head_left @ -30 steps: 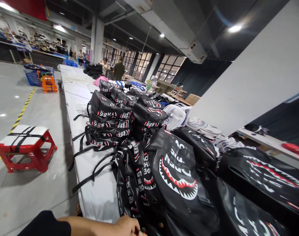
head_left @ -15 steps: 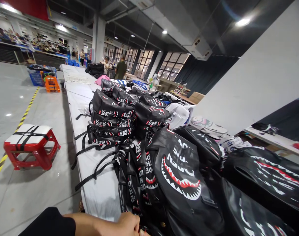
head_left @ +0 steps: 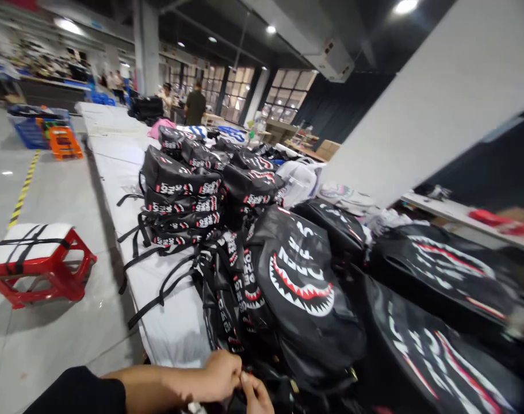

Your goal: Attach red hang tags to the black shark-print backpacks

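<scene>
The left forearm (head_left: 158,388) is reaching inward; the left hand (head_left: 222,372) is curling, its fingertips meeting the right hand (head_left: 257,395).

Left grip (head_left: 221,372) and right grip (head_left: 258,395): the two meet, and whether anything lies between them is hidden; the right grip is cut by the lower edge. The black fabric sleeve (head_left: 78,394) behind the left grip is likewise cropped. Right of both grips, the glossy black backpack with white lettering and a red stripe (head_left: 417,339) is blurred, its words illegible. Farther right, a pale smear (head_left: 519,322) is unidentifiable. Ahead of the grips, stacked black printed backpacks (head_left: 179,178) hide part of the long white surface (head_left: 175,330); distant people (head_left: 195,106) are too small for detail.
</scene>
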A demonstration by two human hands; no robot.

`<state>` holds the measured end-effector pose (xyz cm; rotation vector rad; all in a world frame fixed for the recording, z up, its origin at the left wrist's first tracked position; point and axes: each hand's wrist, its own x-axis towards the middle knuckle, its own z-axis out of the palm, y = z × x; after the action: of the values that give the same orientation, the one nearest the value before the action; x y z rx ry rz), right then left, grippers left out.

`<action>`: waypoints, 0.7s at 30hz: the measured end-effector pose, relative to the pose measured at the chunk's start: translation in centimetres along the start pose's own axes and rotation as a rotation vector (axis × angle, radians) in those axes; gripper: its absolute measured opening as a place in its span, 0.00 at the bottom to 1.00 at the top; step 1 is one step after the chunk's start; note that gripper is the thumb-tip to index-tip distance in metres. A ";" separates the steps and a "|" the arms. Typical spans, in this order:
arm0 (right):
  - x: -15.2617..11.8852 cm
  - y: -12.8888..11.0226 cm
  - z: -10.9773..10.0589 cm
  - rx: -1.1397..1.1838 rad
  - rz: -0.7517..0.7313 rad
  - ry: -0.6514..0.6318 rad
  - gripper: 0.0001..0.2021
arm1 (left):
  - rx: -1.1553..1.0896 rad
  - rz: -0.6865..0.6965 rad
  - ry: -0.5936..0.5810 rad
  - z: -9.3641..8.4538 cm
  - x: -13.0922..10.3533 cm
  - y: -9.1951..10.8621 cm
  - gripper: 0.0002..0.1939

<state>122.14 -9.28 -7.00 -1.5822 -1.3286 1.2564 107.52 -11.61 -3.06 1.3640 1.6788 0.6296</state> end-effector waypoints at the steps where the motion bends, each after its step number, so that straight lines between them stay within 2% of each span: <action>1: -0.4 -0.4 0.3 0.045 0.029 -0.023 0.20 | 0.053 0.012 0.036 -0.3 -0.4 0.2 0.08; 2: -0.8 -0.9 0.5 0.116 0.045 -0.019 0.20 | 0.106 0.024 0.053 -0.5 -0.7 0.3 0.08; 5: -2.0 -2.5 1.4 0.260 0.068 0.022 0.17 | 0.138 0.078 -0.072 -0.8 -1.1 0.3 0.08; 8: -2.5 -3.3 2.1 0.362 0.117 0.043 0.14 | 0.182 0.054 -0.033 -0.9 -1.2 0.2 0.07; 10: -2.8 -3.3 2.3 0.422 0.142 0.057 0.13 | 0.185 0.083 -0.063 -1.1 -1.3 0.1 0.07; 12: -3.0 -3.1 2.4 0.456 0.170 0.074 0.13 | 0.196 0.107 -0.104 -1.3 -1.5 0.1 0.08; 16: -3.3 -3.0 2.5 0.470 0.184 0.076 0.12 | 0.263 0.092 -0.061 -1.8 -1.7 0.2 0.05; 19: -3.5 -3.3 2.6 0.485 0.185 0.097 0.12 | 0.262 0.145 -0.120 -2.0 -1.6 0.2 0.06; 21: -3.5 -3.4 2.7 0.486 0.198 0.106 0.11 | 0.293 0.143 -0.107 -2.1 -1.6 0.2 0.07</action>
<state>118.53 -12.15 -3.72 -1.4245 -0.7374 1.4587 105.87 -12.79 -1.38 1.7067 1.6432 0.3916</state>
